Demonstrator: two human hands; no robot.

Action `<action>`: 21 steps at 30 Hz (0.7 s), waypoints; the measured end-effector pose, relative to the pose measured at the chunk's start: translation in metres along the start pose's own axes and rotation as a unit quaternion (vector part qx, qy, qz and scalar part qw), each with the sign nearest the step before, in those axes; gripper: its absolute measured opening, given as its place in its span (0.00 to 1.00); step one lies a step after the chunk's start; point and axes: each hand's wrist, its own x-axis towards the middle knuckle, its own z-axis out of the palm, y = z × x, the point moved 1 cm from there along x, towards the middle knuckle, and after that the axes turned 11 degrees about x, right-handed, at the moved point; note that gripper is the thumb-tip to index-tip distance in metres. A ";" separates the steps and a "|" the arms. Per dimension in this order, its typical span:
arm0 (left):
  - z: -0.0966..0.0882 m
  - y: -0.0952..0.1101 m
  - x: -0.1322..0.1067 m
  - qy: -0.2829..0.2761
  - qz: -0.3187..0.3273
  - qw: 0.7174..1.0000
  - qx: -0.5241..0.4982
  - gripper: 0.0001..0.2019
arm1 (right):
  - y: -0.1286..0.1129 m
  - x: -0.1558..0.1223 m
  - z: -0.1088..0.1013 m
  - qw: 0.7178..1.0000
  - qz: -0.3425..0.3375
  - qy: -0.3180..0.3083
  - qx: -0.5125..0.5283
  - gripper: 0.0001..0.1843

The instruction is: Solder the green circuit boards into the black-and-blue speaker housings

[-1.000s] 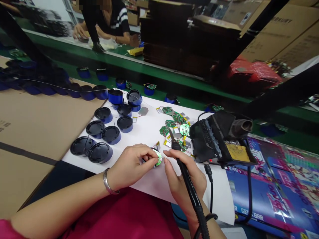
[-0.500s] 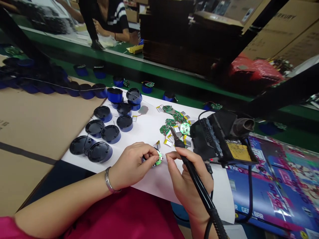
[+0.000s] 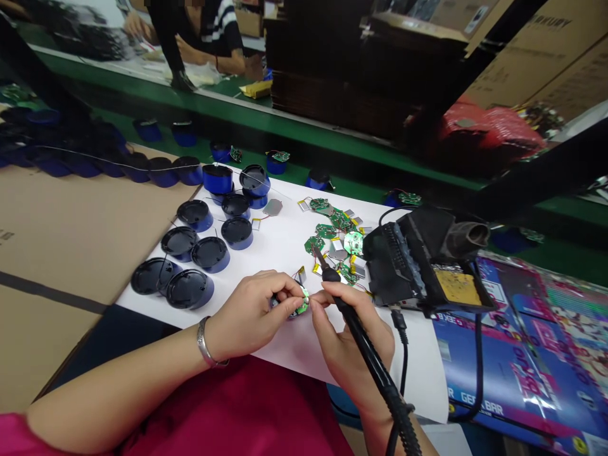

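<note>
Bright green circuit board point(image 3: 303, 308), partly hidden — pinched by left hand point(image 3: 256, 311); right hand point(image 3: 348, 349) grasping black soldering iron point(image 3: 365, 339).

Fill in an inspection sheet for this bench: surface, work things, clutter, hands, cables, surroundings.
Surface: white sheet, with cardboard on its left.
Work things: green circuit board, partly hidden by fingers; soldering iron, tip pointing away from the wearer.
Clutter: round black-and-blue cups at left; loose green boards and silver-yellow pouches beside the black soldering station.
Hands: left hand pinches the circuit board; right hand holds the iron, its fingertips close to that board, contact too small to tell.
Cables: iron's cord passes the right wrist; black plug cable hangs below the station.
Surroundings: another person's striped sleeve; cartons; printed blue sheeting.
</note>
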 end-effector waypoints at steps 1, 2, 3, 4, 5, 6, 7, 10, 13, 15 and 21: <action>0.000 0.000 0.000 0.000 0.005 1.000 0.000 0.05 | 0.000 0.000 0.000 1.000 -0.006 -0.002 -0.004 0.17; 0.000 0.000 0.000 0.002 0.010 1.000 0.000 0.04 | 0.000 0.000 -0.001 1.000 -0.013 -0.005 -0.010 0.17; 0.000 0.000 0.001 0.004 0.013 1.000 0.000 0.04 | 0.000 0.000 -0.001 1.000 -0.021 -0.008 -0.017 0.17; 0.001 0.000 0.001 0.007 0.015 1.000 0.001 0.03 | 0.000 -0.001 -0.001 0.999 -0.028 -0.010 -0.023 0.17; 0.001 0.000 0.001 0.009 0.015 1.000 0.004 0.03 | 0.000 -0.001 -0.002 0.999 -0.034 -0.011 -0.028 0.17; 0.002 0.000 0.001 0.009 0.015 1.000 0.009 0.04 | 0.001 -0.001 -0.002 0.999 -0.037 -0.011 -0.031 0.17; 0.002 0.000 0.002 0.009 0.016 1.000 0.015 0.04 | 0.001 -0.001 -0.002 0.999 -0.040 -0.012 -0.031 0.17; 0.002 0.001 0.002 0.006 0.021 0.999 0.026 0.06 | 0.001 -0.002 -0.001 0.998 -0.052 -0.009 -0.037 0.16; 0.000 0.002 0.001 0.010 0.032 0.999 0.028 0.06 | 0.000 -0.002 -0.004 0.998 -0.058 -0.012 -0.035 0.15; -0.001 0.000 0.000 0.020 0.041 0.999 0.029 0.06 | -0.001 -0.002 -0.009 0.999 -0.047 -0.011 -0.025 0.15; 0.006 -0.008 -0.008 0.077 0.067 0.993 0.067 0.05 | -0.002 -0.010 -0.036 0.996 0.035 0.071 0.033 0.19</action>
